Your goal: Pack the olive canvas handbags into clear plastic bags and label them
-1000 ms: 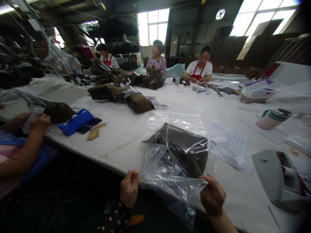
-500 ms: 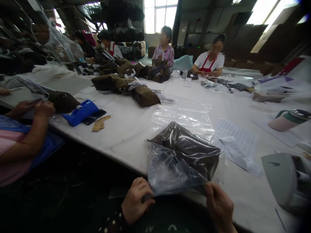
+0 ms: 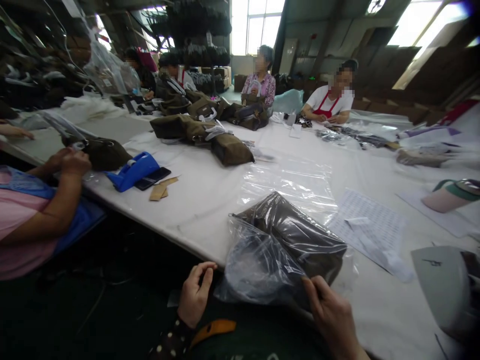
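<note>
A dark brown bag (image 3: 300, 232) lies inside a clear plastic bag (image 3: 258, 270) at the near edge of the white table. The plastic's near end is crumpled over pale, rounded handles and hangs slightly past the edge. My right hand (image 3: 332, 310) pinches the plastic at its near right corner. To the left of the plastic, my left hand (image 3: 195, 292) is off it, with thumb and fingers apart and nothing between them. An orange curved object (image 3: 213, 330) shows below my left hand, against the dark area.
Printed sheets (image 3: 371, 230), a grey machine (image 3: 442, 290) and a pink cup (image 3: 448, 195) are on the right. A blue tape dispenser (image 3: 133, 171), phone (image 3: 153, 178) and brown bags (image 3: 202, 135) lie left and beyond. A co-worker's arms (image 3: 63, 195) reach in at left.
My left hand has let go of the plastic and moved left and up. My right hand has shifted slightly left, still pinching. The orange object has come into view.
</note>
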`<state>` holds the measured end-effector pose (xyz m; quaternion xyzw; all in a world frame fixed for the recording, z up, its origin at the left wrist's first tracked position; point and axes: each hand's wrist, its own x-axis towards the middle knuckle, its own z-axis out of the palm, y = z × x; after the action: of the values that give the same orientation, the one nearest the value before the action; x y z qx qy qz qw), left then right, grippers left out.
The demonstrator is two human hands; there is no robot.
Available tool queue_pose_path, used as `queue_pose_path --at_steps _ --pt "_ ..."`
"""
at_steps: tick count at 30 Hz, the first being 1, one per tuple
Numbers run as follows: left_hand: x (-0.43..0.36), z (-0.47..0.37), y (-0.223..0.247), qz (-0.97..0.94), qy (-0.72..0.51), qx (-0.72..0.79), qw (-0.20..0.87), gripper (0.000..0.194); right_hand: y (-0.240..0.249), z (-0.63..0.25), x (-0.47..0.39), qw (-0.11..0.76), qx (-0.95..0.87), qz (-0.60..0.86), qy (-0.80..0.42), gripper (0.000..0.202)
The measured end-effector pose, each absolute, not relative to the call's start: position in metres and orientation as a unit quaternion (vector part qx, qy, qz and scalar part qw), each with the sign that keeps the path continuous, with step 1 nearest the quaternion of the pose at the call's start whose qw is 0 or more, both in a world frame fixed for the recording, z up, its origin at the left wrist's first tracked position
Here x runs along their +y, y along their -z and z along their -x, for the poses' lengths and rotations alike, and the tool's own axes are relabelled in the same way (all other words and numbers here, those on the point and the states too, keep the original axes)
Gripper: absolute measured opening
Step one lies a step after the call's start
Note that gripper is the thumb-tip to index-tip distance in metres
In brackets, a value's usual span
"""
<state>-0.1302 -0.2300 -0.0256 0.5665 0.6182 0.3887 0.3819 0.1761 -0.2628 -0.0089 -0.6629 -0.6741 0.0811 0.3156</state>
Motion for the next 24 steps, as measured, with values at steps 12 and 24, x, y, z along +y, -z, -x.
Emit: queue_pose_path --at_steps 12,24 --pt "-0.126 0.019 -0.026 -0.713 -0.301 0.447 0.449 0.027 0.013 -0.181 -0.263 0.333 -0.700 0.626 -0.091 0.022" --pt "-0.113 0.001 0.026 -0.713 -0.388 0.555 0.183 0.023 0.027 -0.185 -0.268 0.365 -0.581 0.717 -0.121 0.043"
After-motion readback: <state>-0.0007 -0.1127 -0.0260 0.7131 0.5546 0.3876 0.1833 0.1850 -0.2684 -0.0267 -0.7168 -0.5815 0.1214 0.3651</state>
